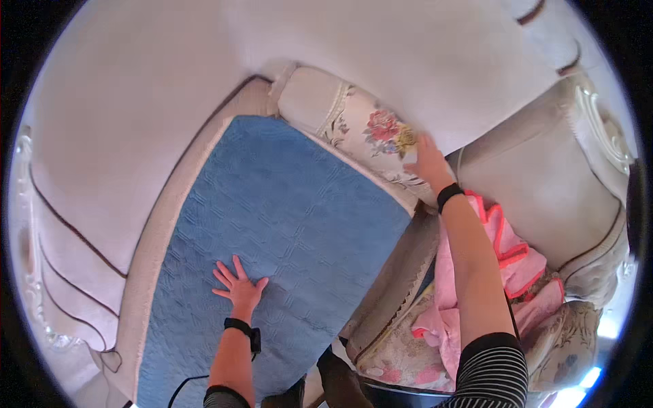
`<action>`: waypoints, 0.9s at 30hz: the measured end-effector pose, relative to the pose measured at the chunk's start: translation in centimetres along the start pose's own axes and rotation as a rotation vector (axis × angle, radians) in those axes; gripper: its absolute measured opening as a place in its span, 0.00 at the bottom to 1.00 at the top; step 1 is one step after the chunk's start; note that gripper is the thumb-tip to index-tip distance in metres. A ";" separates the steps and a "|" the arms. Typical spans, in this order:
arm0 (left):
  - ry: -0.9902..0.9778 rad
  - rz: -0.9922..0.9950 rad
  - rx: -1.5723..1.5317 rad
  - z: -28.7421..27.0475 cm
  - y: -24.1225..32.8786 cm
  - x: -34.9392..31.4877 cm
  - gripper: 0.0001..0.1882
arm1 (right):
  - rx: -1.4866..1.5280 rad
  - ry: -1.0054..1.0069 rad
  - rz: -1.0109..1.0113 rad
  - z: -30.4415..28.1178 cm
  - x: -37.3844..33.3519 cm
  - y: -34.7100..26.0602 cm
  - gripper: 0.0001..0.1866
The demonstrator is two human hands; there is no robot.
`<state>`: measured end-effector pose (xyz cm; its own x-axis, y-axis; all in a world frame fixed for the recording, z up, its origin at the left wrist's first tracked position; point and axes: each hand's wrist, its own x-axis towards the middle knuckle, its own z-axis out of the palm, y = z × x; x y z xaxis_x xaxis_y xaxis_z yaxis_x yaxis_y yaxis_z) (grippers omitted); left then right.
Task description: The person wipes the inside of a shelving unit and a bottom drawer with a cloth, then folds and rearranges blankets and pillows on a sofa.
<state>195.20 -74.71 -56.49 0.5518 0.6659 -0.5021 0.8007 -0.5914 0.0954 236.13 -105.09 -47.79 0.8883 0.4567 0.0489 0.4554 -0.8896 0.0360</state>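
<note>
Head view, left hand point(239, 288) splayed on quilted blue pad point(272, 197), right hand point(430, 165), thumb apart, on floral cushion point(360, 132)

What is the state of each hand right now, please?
Left hand: open, spread over the blue pad.
Right hand: on the floral cushion; whether its grip is closed cannot be told.

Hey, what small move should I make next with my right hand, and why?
I'd probably curl your right hand more firmly around the right end of the floral cushion: it's at that end, with its thumb spread apart. Your left hand, fingers spread over the blue quilted surface, could perhaps steady that meanwhile.
</note>
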 end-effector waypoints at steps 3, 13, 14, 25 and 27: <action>-0.012 0.009 0.032 0.2 0.5 0.4 0.57 | 0.010 -0.058 0.236 1.1 1.4 -2.4 0.41; -0.021 -0.050 0.079 -0.6 -0.1 0.8 0.56 | 0.252 0.096 -0.066 0.9 -9.4 -11.0 0.11; -0.023 -0.015 0.074 -0.3 0.1 0.9 0.56 | 0.364 0.095 -0.118 -0.8 -10.0 -12.1 0.12; -0.040 -0.001 0.014 0.4 0.0 0.4 0.56 | 0.665 0.214 0.096 -22.0 -13.7 -11.1 0.17; -0.060 0.019 0.001 0.2 0.9 0.0 0.56 | 0.887 0.475 0.113 -24.5 -19.1 -4.2 0.21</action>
<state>195.86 -75.29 -56.59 0.5523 0.6260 -0.5505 0.7898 -0.6044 0.1051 215.83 -109.85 -24.38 0.9010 0.1541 0.4055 0.4223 -0.5253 -0.7387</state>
